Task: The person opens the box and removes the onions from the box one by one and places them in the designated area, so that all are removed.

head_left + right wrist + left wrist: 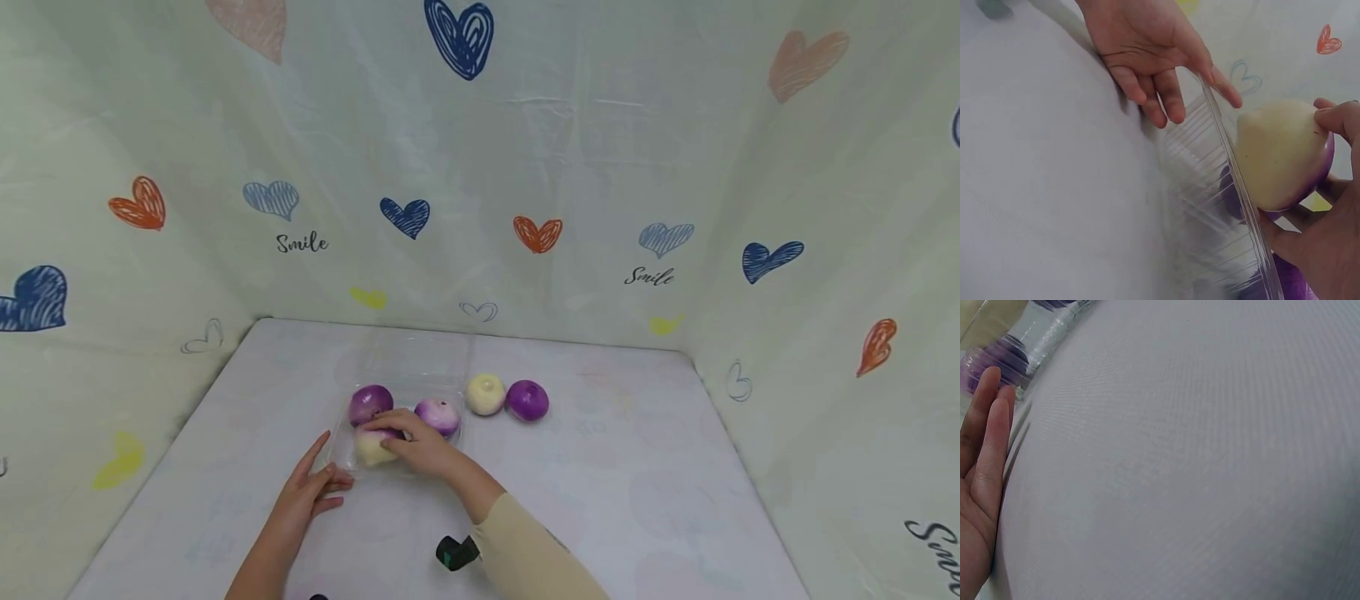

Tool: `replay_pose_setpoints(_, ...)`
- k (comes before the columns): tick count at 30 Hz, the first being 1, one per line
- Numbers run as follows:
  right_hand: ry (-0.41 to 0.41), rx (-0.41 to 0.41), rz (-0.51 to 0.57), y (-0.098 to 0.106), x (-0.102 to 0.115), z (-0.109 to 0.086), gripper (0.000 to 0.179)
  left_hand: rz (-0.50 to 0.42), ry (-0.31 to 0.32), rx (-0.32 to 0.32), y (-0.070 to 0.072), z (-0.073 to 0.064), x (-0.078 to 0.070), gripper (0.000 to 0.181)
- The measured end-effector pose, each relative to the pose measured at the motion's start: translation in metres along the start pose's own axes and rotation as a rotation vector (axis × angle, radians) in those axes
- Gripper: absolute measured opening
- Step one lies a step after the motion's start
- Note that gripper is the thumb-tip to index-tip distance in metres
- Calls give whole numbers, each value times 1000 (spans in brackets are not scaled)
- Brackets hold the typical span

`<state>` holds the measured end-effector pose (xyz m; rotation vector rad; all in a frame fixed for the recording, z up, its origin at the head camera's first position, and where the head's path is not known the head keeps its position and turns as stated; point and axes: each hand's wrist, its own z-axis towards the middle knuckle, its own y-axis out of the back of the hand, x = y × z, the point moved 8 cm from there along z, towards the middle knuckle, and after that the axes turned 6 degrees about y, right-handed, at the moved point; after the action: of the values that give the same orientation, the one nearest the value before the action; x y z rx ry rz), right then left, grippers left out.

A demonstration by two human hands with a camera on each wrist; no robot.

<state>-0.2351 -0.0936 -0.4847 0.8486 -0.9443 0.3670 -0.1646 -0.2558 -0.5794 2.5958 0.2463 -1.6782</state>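
Observation:
My right hand [423, 446] grips a cream-and-purple onion [1282, 153] from its right side, with fingers and thumb around it. The onion is at the front left of a clear plastic clamshell box [341, 450], near the rim in the right wrist view. Inside the box are a purple onion [370, 403] at the back left and a purple-and-white onion [438, 416] at the right. My left hand [300, 492] is at the box's front left corner, its fingers extended along the wall. In the left wrist view only part of the left hand [985, 469] shows.
Just right of the box, a cream onion [486, 394] and a purple onion [528, 401] sit side by side on the white table [637, 467]. The box's transparent lid [412, 358] lies folded back. A heart-printed curtain [465, 150] surrounds the table's back and sides.

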Motion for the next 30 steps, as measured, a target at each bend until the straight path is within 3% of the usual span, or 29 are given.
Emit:
replay_pose_setpoints(6,5,-58,59,10,-4,-7,34,9,16,-5,0,0,0,61)
replay_pose_setpoints(12,-40,-137,72,22,-5,-16,34,10,29,-5,0,0,0,61)
replay_pose_setpoints(20,-121,-219,149,47,25,-33,33,22,48,-14,1,0,2,62)
replay_pose_setpoints(24,-182,-254,223,53,20,-42,37,29,54,-18,1,-1,1,62)
replay_pose_setpoints(30,-202,-290,263,62,14,-51,43,32,46,-14,0,-1,1,62)
